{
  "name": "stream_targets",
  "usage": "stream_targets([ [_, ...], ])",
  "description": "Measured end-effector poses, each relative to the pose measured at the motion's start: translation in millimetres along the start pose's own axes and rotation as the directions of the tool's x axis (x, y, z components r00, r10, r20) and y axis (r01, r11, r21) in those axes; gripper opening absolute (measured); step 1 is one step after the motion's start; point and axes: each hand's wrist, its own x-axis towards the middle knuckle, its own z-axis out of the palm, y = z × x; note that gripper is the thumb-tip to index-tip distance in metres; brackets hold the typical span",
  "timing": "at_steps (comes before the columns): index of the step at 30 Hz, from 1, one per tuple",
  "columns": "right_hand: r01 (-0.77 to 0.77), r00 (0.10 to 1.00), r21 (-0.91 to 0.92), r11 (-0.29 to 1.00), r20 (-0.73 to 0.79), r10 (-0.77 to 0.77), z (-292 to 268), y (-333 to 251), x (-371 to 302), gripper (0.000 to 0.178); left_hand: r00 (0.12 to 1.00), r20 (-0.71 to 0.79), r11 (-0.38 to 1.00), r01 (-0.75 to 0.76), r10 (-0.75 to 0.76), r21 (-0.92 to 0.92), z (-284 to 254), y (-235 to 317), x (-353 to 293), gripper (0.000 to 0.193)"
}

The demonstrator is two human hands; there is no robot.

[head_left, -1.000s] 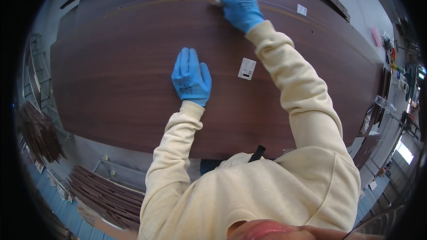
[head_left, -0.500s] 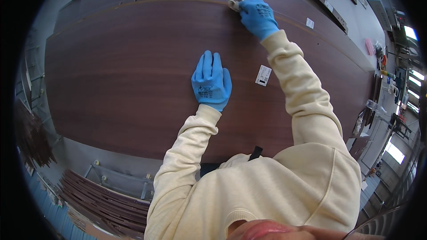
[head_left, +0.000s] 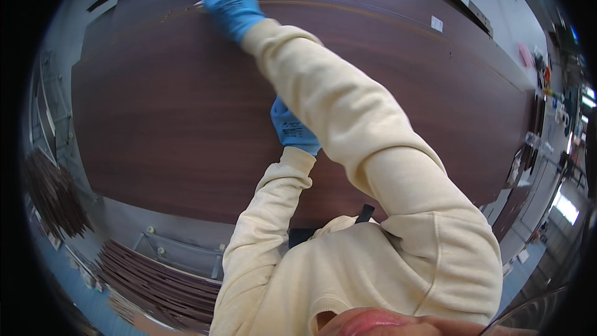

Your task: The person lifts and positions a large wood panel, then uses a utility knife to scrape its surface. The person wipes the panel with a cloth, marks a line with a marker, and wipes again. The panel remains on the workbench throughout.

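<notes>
A large dark brown wood-grain panel (head_left: 155, 106) lies flat in front of me. Near the far left of its long edge, my right hand (head_left: 233, 12), in a blue glove, is closed round a whitish cloth (head_left: 198, 5); only a bit of the cloth shows past the fingers. A thin yellowish line (head_left: 311, 4) runs along this far edge. My left hand (head_left: 293, 129), also gloved in blue, rests flat on the middle of the panel. The right sleeve crosses over it and hides most of its fingers. A white label (head_left: 436, 23) is stuck at the far right.
Brown strips (head_left: 155, 283) lie stacked on a rack at the lower left, with another bundle (head_left: 59, 196) farther left. A long dark rail (head_left: 460, 3) stands beyond the panel at right. A pink item (head_left: 525, 55) and a clear bottle (head_left: 533, 140) are at the right.
My right hand has swept left along the far edge with the cloth. Its arm now covers part of my left hand and the nearer label. My left hand stays in place.
</notes>
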Motion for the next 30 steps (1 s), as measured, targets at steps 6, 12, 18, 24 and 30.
stream_targets([
  [6,0.056,0.997,-0.174,0.983,0.061,-0.046,18.9,3.6,2.8,0.025,0.980,-0.048,0.958,-0.175,0.191,0.226,-12.3,22.7,13.3,0.038],
  [12,-0.113,0.971,0.136,0.984,-0.195,0.139,-82.8,167.8,-153.5,0.023,0.901,-0.145,0.829,-0.301,0.409,0.471,-29.4,84.0,25.7,0.043],
  [18,-0.972,0.230,-0.021,0.235,-0.296,0.927,-287.8,364.8,-427.0,0.025,0.894,-0.125,0.784,-0.301,0.430,0.543,-34.0,88.4,23.2,0.039],
  [24,-0.908,0.098,0.286,0.305,-0.564,0.820,-313.6,451.4,-513.7,0.030,0.904,-0.139,0.819,-0.291,0.405,0.494,-30.5,82.3,22.0,0.040],
  [30,-0.958,0.279,-0.084,0.273,-0.473,0.836,-243.4,403.3,-374.8,0.029,0.895,-0.253,0.929,-0.341,0.367,0.141,-53.3,84.0,16.8,0.034],
])
